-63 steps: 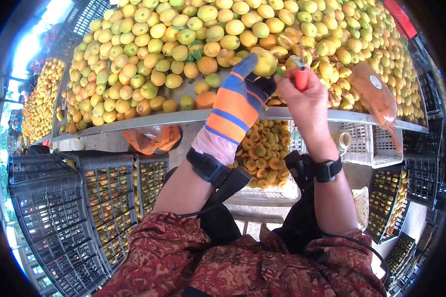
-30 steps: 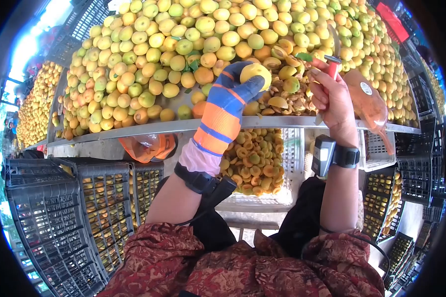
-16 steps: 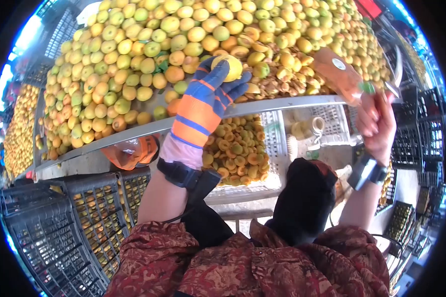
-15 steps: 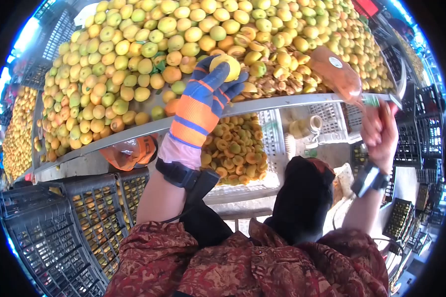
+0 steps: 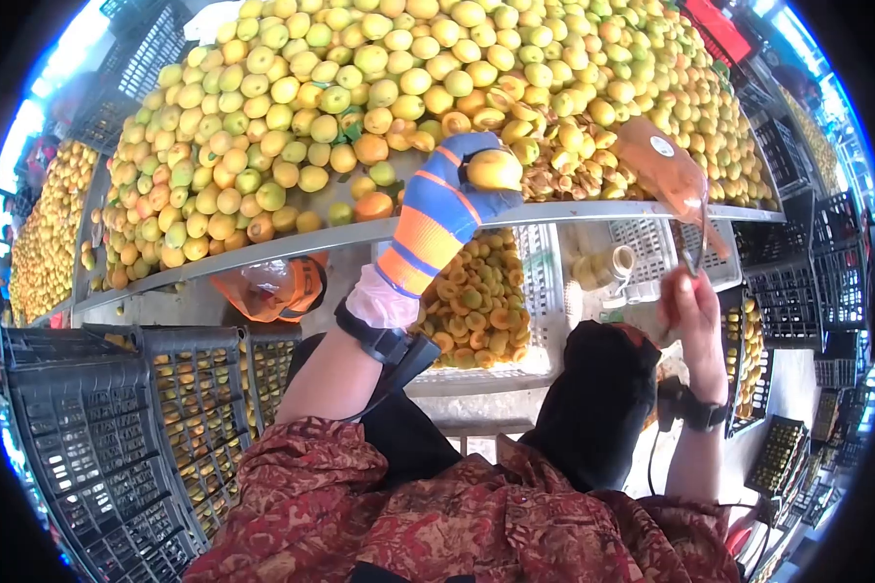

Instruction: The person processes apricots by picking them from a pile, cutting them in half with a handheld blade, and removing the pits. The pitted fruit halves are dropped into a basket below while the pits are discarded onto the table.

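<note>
My left hand (image 5: 452, 199), in a blue and orange striped glove, grips a yellow fruit (image 5: 494, 170) at the metal table edge (image 5: 360, 234). My bare right hand (image 5: 692, 316) is closed around a small tool (image 5: 696, 255) whose shape is partly unclear, below a brown plastic-wrapped object (image 5: 661, 167) on the table edge. Whole yellow and green fruits (image 5: 292, 87) are heaped on the table. Opened fruit pieces (image 5: 564, 146) lie beyond my left hand. Halved fruits (image 5: 472, 311) fill part of a white crate (image 5: 546, 291) below the edge.
Black crates (image 5: 78, 428) stand at the lower left, one holding fruit. An orange bag (image 5: 277, 291) is under the table. A pale roll (image 5: 620, 260) lies by white baskets (image 5: 642, 241). More dark crates (image 5: 836, 262) are at the right.
My left hand has moved right and slightly down with the fruit. My right hand has come down and left, and its wrist has turned. The view has shifted slightly.
</note>
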`<act>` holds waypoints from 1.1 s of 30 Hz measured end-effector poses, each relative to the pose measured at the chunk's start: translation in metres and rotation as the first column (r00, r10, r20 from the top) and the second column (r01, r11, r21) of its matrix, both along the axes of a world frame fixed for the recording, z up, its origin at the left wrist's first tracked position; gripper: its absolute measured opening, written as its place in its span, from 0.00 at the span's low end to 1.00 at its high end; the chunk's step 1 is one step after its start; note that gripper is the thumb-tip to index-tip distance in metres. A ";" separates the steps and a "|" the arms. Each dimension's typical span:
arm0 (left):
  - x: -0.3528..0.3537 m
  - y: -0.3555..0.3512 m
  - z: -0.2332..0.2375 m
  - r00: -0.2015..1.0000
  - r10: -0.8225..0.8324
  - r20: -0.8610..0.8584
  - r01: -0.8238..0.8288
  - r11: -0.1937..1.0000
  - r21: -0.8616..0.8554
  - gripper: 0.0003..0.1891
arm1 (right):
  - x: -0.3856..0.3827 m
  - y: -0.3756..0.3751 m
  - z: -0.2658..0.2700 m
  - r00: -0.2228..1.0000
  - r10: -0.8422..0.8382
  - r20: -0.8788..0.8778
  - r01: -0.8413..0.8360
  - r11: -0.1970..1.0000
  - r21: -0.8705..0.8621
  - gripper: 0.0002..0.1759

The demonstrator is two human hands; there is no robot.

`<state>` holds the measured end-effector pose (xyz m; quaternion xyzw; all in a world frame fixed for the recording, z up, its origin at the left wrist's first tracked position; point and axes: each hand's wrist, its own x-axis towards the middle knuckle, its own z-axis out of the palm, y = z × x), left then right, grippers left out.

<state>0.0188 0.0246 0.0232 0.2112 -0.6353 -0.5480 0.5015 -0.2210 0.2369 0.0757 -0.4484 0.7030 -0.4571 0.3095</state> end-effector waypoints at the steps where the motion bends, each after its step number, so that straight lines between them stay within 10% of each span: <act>1: 0.001 -0.001 0.003 1.000 0.020 0.008 -0.020 1.000 0.005 0.30 | 0.016 -0.022 0.004 0.996 0.073 0.049 -0.071 0.996 -0.049 0.15; 9: 0.025 -0.024 0.005 0.993 0.118 -0.030 -0.115 0.990 0.080 0.29 | 0.100 -0.128 0.007 0.885 0.336 0.322 -0.315 0.942 -0.117 0.12; 33: 0.052 -0.020 0.028 0.907 0.199 0.372 -0.172 0.980 -0.104 0.30 | 0.100 -0.144 -0.021 0.847 0.390 -0.360 -0.416 0.909 0.006 0.19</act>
